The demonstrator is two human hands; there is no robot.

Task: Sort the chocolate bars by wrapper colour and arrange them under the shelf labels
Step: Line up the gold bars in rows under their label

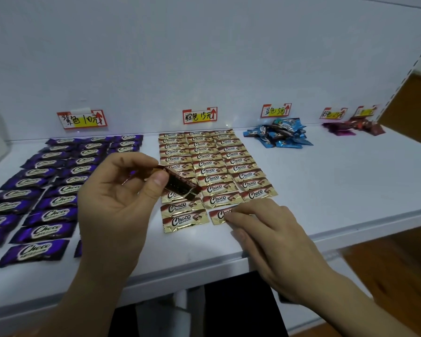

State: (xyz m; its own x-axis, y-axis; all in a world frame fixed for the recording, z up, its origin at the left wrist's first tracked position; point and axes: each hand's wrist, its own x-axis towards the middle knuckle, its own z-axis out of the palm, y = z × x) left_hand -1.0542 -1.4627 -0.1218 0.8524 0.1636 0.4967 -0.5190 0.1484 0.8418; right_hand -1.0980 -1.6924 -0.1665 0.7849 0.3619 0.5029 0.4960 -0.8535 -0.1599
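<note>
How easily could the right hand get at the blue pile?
Probably yes, easily: the right hand only presses flat on a gold bar, gripping nothing, and the shelf between it and the blue pile lies bare. The left hand grips spare bars.

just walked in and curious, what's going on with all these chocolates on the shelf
A person is sorting wrapped chocolate bars on a white shelf. The left hand holds a small stack of brown-and-gold wrapped bars, while the right hand presses one gold-wrapped bar flat at the front of the gold grid. Purple-wrapped bars lie in rows; the blue pile, pink pile and red pile are loose heaps at the back.
</note>
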